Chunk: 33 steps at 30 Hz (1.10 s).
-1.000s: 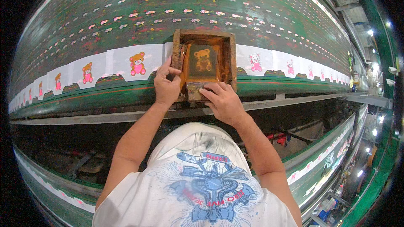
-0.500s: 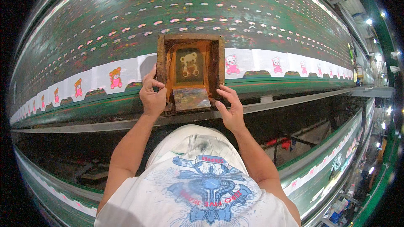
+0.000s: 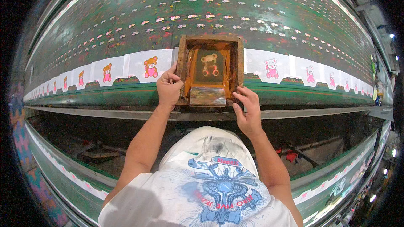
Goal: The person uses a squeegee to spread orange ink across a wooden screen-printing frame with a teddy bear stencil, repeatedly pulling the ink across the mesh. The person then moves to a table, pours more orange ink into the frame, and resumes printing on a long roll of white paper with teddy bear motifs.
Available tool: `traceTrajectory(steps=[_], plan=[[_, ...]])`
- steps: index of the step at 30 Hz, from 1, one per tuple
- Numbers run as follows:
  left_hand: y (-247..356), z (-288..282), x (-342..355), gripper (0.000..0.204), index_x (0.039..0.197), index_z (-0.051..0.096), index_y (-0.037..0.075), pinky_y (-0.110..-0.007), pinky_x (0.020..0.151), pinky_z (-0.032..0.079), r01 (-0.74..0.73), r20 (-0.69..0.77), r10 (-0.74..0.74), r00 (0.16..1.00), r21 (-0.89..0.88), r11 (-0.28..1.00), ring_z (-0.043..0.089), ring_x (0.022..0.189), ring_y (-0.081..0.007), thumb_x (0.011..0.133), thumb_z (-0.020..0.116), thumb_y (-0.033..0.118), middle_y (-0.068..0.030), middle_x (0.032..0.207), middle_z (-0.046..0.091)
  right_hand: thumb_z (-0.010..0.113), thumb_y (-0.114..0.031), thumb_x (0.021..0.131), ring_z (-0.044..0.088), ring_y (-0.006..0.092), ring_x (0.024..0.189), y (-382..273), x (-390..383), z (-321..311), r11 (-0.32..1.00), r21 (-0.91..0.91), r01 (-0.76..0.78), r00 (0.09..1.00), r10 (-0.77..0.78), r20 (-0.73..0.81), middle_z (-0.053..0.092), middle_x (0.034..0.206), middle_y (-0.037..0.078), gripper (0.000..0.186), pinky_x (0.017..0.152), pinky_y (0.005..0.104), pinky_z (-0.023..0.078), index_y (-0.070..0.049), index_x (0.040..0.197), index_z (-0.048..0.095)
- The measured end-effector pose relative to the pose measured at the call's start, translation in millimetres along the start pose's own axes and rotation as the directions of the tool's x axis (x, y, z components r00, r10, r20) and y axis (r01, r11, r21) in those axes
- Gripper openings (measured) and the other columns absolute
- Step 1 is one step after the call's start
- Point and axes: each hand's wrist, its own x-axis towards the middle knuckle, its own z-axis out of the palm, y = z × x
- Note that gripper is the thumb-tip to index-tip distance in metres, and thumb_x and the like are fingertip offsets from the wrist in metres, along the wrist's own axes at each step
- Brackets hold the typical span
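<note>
A wooden screen-printing frame (image 3: 240, 63) stands in front of me on the long green table, over a row of white cloth pieces. Its mesh (image 3: 214, 50) carries a teddy bear stencil, with pink showing in the lower part. A flat, paint-smeared squeegee blade (image 3: 207, 96) leans inside the near end. My left hand (image 3: 169, 88) is closed on the frame's left side near its front corner. At the front right corner, my right hand (image 3: 248, 108) holds the frame's edge between thumb and fingers.
Cloth pieces left of the frame bear brown and pink bears (image 3: 150, 67); those to the right bear white and pink ones (image 3: 271, 68). Paint marks dot the green tabletop (image 3: 202, 0). A metal rail (image 3: 105, 112) runs along the near edge. Another printing table (image 3: 80, 193) lies behind me.
The view has shifted. Against the cloth row, the frame sits slightly further left, midway between two printed bears. Pink now shows in the stencil's lower part. Both hands keep hold.
</note>
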Motion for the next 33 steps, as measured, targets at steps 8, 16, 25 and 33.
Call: traceTrajectory(steps=[8, 16, 25, 33], plan=[[4.0, 1.8, -1.8, 0.024, 0.083, 0.063, 0.007, -0.037, 0.121, 0.046, 0.053, -0.021, -0.052, 0.998, 0.043, 0.998, 0.06, 0.151, -0.0272, 0.082, 0.07, -0.016, -0.0316, 0.165, 0.057, 0.089, -0.016, 0.086, 0.064, 0.0402, 0.137, -28.1, 34.0, 19.2, 0.937, -0.139, 0.321, 0.923, -0.277, 0.267, 0.069, 0.144, 0.016, 0.046, 0.113, 0.0536, 0.052, -0.009, 0.13, 0.077], [5.6, 8.4, -4.1, 0.02, 0.081, 0.062, 0.004, -0.04, 0.125, 0.043, 0.046, -0.003, -0.046, 0.999, 0.011, 0.999, 0.057, 0.155, -0.0318, 0.081, 0.071, -0.014, -0.0333, 0.166, 0.055, 0.073, -0.017, 0.093, 0.07, 0.0354, 0.119, -33.7, 62.1, 22.7, 0.822, -0.255, 0.509, 0.795, -0.336, 0.506, 0.074, 0.127, 0.016, 0.041, 0.102, 0.0461, 0.056, -0.002, 0.13, 0.075], [-20.7, 5.1, -2.5, 0.018, 0.079, 0.063, 0.003, -0.041, 0.123, 0.045, -0.035, 0.003, 0.035, 0.999, 0.112, 0.993, 0.062, 0.149, -0.0337, 0.079, 0.076, -0.009, -0.0335, 0.164, 0.058, 0.071, -0.004, 0.097, 0.069, 0.0414, 0.124, -19.2, 166.3, 3.7, 0.932, -0.233, 0.278, 0.71, -0.036, 0.704, 0.075, 0.124, 0.019, 0.032, 0.108, 0.0513, 0.056, -0.003, 0.129, 0.074], [-13.1, 6.0, -3.4, 0.055, 0.134, 0.076, -0.003, -0.037, 0.107, 0.052, -0.131, 0.005, 0.134, 0.991, 0.252, 0.959, 0.07, 0.106, -0.022, 0.079, 0.077, -0.007, -0.0049, 0.091, 0.071, 0.067, 0.001, 0.097, 0.066, 0.0445, 0.129, -2.5, 220.8, 29.3, 0.914, -0.338, 0.225, 0.882, -0.044, 0.468, 0.074, 0.131, 0.02, 0.035, 0.111, 0.054, 0.054, -0.006, 0.131, 0.074]])
